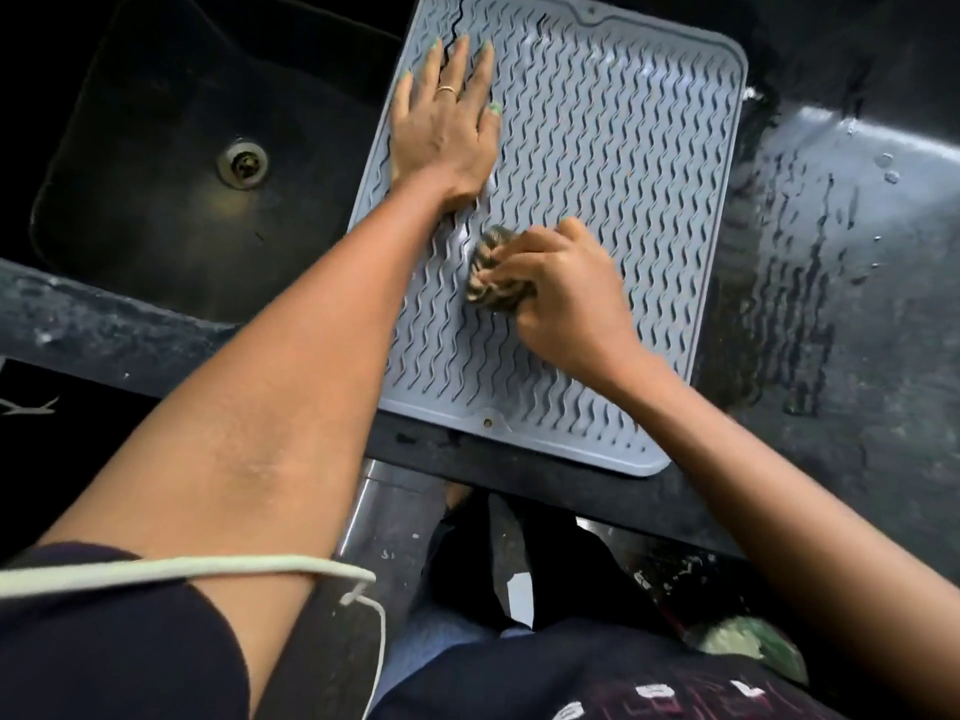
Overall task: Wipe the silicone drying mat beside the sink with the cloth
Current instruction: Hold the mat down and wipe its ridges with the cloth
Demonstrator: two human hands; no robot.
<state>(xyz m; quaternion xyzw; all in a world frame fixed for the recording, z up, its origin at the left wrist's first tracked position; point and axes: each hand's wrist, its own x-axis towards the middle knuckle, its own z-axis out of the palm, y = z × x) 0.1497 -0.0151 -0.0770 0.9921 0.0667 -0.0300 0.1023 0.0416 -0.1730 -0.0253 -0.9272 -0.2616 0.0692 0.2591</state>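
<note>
Silicone drying mat (597, 200) on dark countertop (857, 304), just right of black sink (171, 163). Left hand (447, 127) flat on mat's left part, fingers straight. Right hand (566, 298) clenched round bunched striped cloth (493, 278), pressed on mat centre.

dark wet countertop (857, 304), black sink (171, 148)
</note>
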